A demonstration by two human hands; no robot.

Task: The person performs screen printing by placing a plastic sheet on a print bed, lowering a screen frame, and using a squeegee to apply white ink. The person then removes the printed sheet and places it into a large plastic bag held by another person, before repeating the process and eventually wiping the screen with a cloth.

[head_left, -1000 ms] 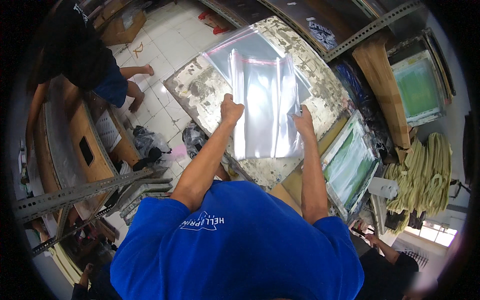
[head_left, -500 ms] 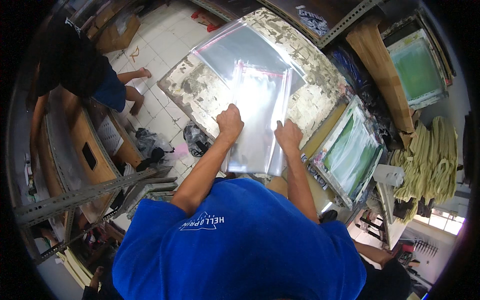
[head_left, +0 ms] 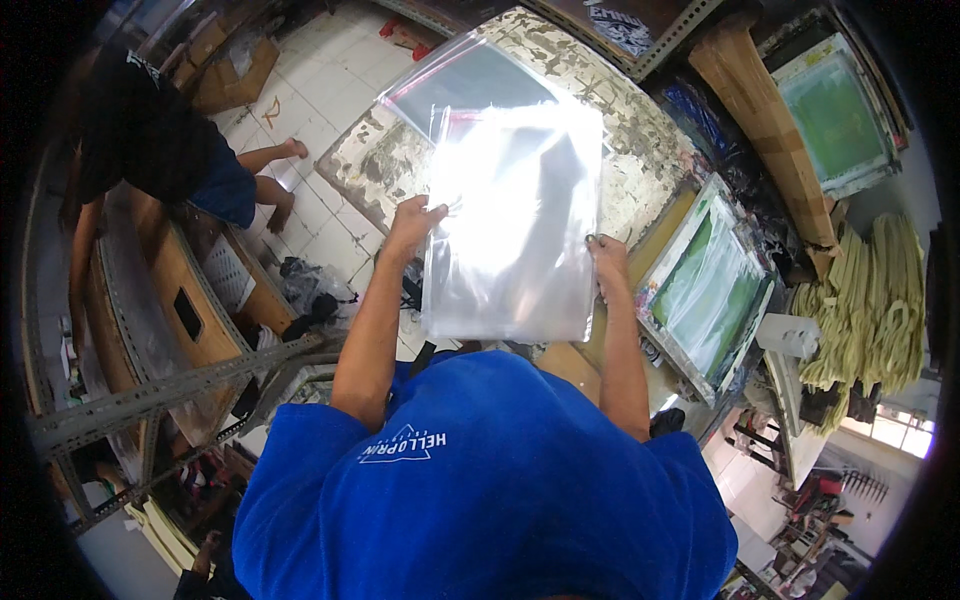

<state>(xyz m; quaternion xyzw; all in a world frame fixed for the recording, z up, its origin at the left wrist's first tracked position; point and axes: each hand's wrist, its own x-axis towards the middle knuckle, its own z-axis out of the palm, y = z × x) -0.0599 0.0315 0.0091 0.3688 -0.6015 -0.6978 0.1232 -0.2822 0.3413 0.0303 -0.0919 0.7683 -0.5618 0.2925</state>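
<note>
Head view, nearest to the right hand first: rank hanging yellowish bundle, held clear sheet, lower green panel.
1. Held clear sheet: touching the right hand, on its left.
2. Lower green panel: to the right.
3. Hanging yellowish bundle: farther right.

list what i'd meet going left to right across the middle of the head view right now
Wooden board with a dark rectangle, left hand, clear plastic sleeve, right hand, green framed screen, hanging yellowish bundle.
</note>
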